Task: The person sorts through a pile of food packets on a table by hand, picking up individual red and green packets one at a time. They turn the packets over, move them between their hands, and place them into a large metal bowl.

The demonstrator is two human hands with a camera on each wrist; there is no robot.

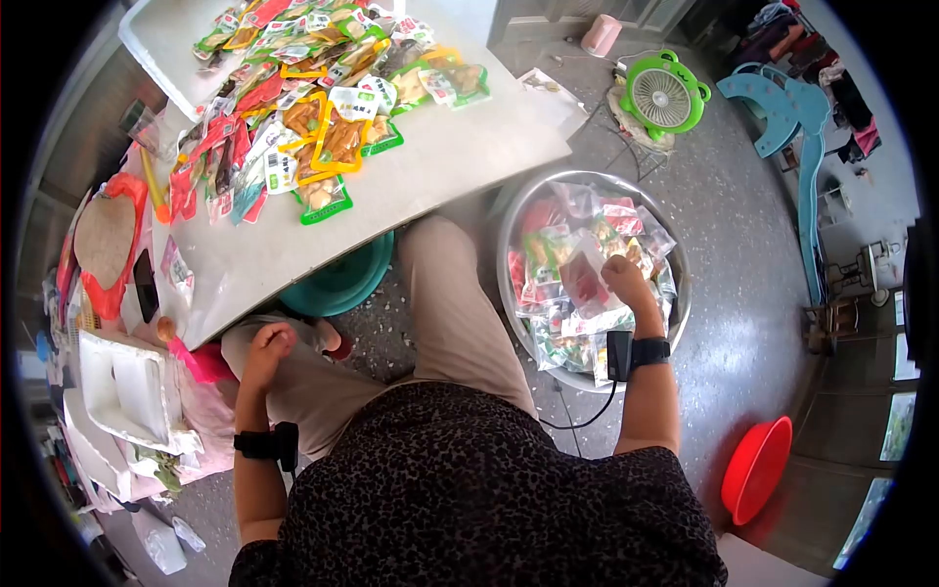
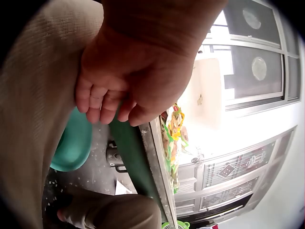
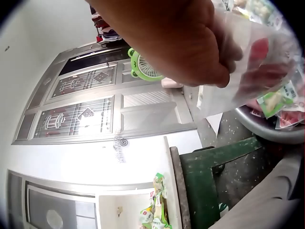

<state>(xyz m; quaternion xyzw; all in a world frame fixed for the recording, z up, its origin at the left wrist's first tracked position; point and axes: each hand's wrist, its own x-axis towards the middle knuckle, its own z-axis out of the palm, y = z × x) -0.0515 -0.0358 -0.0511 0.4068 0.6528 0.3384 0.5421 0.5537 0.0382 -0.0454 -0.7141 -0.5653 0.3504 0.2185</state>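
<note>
My right hand (image 1: 628, 282) pinches the edge of a clear plastic bag (image 1: 583, 279) with dark red pieces inside. It hangs over a wide metal basin (image 1: 503, 279) heaped with several clear bags of small food packets. In the right wrist view, the clear bag (image 3: 264, 78) drops from the fingertips beside the basin's rim (image 3: 286, 137). My left hand (image 1: 264, 357) is above the left thigh, near the table edge. The left wrist view shows this hand (image 2: 138, 78) with loosely bent fingers and nothing in them.
A pile of colourful food packets (image 1: 328, 117) covers part of the white table (image 1: 440, 171), beside a white tray (image 1: 156, 44). Under the table stands a green basin (image 1: 342, 284). A green fan (image 1: 662, 95) and a red basin (image 1: 756, 470) are on the floor; a foam box (image 1: 122, 386) lies left.
</note>
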